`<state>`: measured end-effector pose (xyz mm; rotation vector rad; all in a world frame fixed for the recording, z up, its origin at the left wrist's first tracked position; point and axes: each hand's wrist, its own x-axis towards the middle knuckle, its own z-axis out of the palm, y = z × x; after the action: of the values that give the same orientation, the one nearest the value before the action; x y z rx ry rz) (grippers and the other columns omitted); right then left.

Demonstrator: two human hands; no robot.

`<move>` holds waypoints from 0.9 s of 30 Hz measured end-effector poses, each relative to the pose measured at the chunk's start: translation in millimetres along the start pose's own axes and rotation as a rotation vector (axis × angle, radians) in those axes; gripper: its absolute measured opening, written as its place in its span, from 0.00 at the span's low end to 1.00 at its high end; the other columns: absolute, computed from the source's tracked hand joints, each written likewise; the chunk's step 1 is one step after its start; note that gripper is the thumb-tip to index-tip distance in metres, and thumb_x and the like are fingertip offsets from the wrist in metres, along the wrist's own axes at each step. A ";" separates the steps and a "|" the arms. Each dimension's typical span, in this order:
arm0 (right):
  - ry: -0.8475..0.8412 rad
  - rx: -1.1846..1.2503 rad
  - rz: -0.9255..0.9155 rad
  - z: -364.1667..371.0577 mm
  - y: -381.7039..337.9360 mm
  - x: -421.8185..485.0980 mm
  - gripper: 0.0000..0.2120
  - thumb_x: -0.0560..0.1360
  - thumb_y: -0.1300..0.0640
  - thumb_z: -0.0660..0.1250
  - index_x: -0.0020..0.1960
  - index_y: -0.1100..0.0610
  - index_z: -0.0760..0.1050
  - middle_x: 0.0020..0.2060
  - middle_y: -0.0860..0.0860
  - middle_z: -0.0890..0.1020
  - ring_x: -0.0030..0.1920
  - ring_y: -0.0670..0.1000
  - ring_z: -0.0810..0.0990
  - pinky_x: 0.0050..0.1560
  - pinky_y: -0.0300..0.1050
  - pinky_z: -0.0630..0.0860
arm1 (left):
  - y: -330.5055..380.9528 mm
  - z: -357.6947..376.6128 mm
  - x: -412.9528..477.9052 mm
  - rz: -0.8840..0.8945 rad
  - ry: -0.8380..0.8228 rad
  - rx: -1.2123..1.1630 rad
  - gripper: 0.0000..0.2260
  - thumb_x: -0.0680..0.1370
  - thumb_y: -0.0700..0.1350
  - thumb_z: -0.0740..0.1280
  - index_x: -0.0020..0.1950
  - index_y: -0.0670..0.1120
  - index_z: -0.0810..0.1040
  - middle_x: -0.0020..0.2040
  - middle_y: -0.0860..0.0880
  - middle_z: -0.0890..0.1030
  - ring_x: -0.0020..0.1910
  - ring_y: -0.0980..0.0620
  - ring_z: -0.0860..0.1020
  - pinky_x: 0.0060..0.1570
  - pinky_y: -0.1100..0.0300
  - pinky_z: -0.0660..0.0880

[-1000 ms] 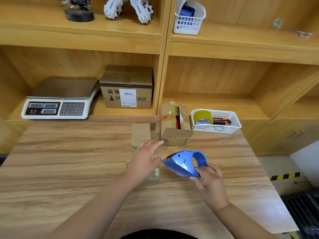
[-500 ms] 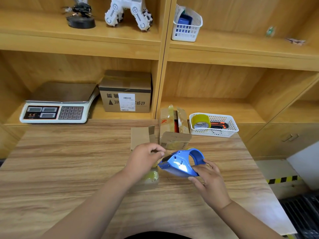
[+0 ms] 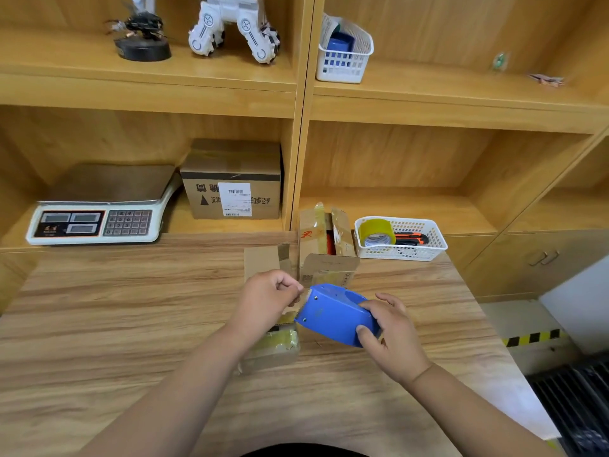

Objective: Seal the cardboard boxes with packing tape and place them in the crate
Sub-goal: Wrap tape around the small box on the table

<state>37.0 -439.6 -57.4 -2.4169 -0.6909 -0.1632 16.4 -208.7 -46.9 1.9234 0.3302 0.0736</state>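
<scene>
My right hand (image 3: 392, 334) grips a blue tape dispenser (image 3: 333, 313) just above the wooden table (image 3: 99, 324). At the dispenser's front edge my left hand (image 3: 267, 301) has its fingers curled and pinches the tape end. Under my left hand and wrist lies a small cardboard box (image 3: 276, 347) with yellowish tape on its side; most of it is hidden. Behind it stand a small box with an open flap (image 3: 267, 258) and a taller open box (image 3: 326, 245) with tape scraps and something red inside.
A white basket (image 3: 431, 245) with a yellow tape roll (image 3: 377, 233) and an orange cutter (image 3: 412, 238) sits at the table's back right. On the shelf behind are a scale (image 3: 95, 212) and a labelled carton (image 3: 232, 181). The table's right edge drops to the floor.
My right hand has turned the dispenser and brought it closer to my left hand. My left hand has gone from resting spread on the box to curled at the dispenser's front.
</scene>
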 end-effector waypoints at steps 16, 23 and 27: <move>-0.050 -0.074 -0.006 -4.3 6.1 14.7 0.23 0.62 0.34 0.62 0.46 0.50 0.74 0.40 0.32 0.69 0.54 0.47 0.66 0.47 0.39 0.64 | -8.0 -3.5 11.3 -0.075 -0.007 -0.081 0.09 0.75 0.37 0.66 0.37 0.47 0.79 0.30 0.53 0.82 0.29 0.60 0.79 0.31 0.71 0.72; -0.052 -0.012 0.011 -8.7 6.7 15.4 0.17 0.61 0.35 0.64 0.43 0.46 0.70 0.38 0.33 0.71 0.51 0.46 0.68 0.43 0.35 0.65 | -4.3 -13.8 17.7 -0.076 -0.019 -0.073 0.08 0.75 0.38 0.68 0.37 0.46 0.79 0.29 0.54 0.82 0.28 0.62 0.79 0.28 0.73 0.71; -0.049 0.012 0.041 -11.6 8.5 12.8 0.13 0.63 0.43 0.73 0.41 0.45 0.71 0.37 0.36 0.73 0.48 0.46 0.69 0.42 0.33 0.65 | -1.7 -22.7 20.0 -0.037 -0.029 -0.009 0.08 0.75 0.39 0.68 0.36 0.49 0.78 0.29 0.58 0.81 0.28 0.64 0.78 0.27 0.75 0.68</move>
<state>52.9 -446.6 -49.1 -2.4285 -0.6613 -0.0829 30.6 -182.3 -42.2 1.9070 0.3451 0.0230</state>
